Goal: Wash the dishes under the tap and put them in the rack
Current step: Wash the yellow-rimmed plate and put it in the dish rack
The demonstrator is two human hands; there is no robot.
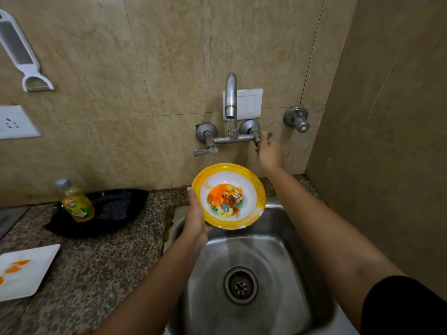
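Note:
A yellow-rimmed bowl (pixel 228 197) with a cartoon print and orange smears is tilted toward me above the steel sink (pixel 285 238). My left hand (pixel 195 220) grips its left rim, thumb on the edge. The wall tap (pixel 231 97) hangs above the bowl, and a thin stream of water leaves its spout. My right hand (pixel 271 153) reaches up to the tap's right handle (pixel 257 141). A yellow and dark sponge (pixel 266 135) sticks out of its curled fingers. Whether the fingers also hold the handle is hidden.
A white square plate (pixel 24 269) with orange smears lies on the granite counter at the left. A dish soap bottle (pixel 76 201) stands in a black tray (pixel 113 209). A second valve (pixel 297 118) sticks out beside the right side wall.

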